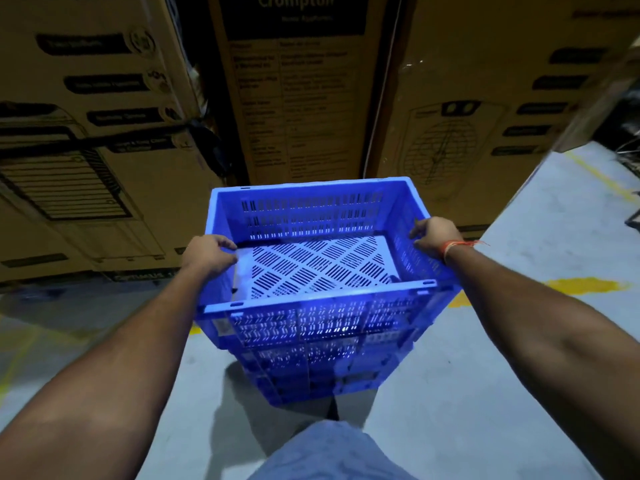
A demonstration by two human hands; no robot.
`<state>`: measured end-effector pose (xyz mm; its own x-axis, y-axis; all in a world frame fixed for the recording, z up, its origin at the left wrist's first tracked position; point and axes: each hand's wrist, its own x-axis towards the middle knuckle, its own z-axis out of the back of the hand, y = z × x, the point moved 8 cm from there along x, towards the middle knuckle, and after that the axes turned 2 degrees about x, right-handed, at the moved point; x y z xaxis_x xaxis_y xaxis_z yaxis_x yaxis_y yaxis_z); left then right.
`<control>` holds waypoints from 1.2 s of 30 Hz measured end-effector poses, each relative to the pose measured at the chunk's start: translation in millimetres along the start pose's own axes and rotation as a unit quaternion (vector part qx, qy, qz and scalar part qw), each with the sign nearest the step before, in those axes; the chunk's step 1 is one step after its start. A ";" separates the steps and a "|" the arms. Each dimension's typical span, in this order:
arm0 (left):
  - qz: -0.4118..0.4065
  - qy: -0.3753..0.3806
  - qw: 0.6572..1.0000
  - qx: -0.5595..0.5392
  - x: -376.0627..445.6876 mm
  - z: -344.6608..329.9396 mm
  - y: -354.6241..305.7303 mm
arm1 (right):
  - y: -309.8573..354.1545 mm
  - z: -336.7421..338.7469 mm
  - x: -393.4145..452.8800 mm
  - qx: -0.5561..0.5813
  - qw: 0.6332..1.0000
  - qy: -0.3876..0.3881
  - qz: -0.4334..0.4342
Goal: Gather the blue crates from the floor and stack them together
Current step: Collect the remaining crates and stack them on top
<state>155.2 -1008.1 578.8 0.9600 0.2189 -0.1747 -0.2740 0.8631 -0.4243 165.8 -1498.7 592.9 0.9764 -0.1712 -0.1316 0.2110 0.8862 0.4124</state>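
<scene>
Before tall brown cardboard boxes (104, 116) on grey concrete floor (485, 393), your left hand (207, 252) and right hand (436, 233) grip the rims of the top perforated blue plastic crate (311, 258), seemingly stacked on others.

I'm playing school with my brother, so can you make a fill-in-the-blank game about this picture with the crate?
1. The crate is coloured ____.
2. The left hand and right hand grip the crate's ____.
3. Behind the crate stand big ____ boxes.
4. The floor has painted marks coloured ____.

Missing words: blue; rim; cardboard; yellow.
</scene>
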 end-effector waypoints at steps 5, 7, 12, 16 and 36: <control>-0.013 -0.030 0.998 0.046 -5.1 3.1 -3.8 | 1.3 1.6 -3.1 -0.003 1.000 -0.024 0.017; -0.018 -0.027 0.998 0.054 -6.3 2.4 -5.0 | 1.5 1.0 -3.3 -0.003 0.999 -0.028 0.024; -0.019 -0.043 0.998 0.046 -11.2 3.5 -0.8 | 0.5 0.9 -3.3 0.007 0.999 -0.043 0.015; -0.018 -0.043 0.998 0.049 -13.4 2.8 -2.8 | 0.5 -0.7 -3.0 0.011 0.999 -0.036 0.010; -0.024 -0.026 0.999 0.018 -5.5 -6.0 -14.6 | -18.2 -0.7 24.1 0.015 1.000 -0.003 0.007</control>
<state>153.6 -1024.7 580.6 0.9740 0.1989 -0.1087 -0.2260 0.8887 -0.3988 185.5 -1518.5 581.6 0.9796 -0.1611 -0.1203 0.1981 0.8750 0.4418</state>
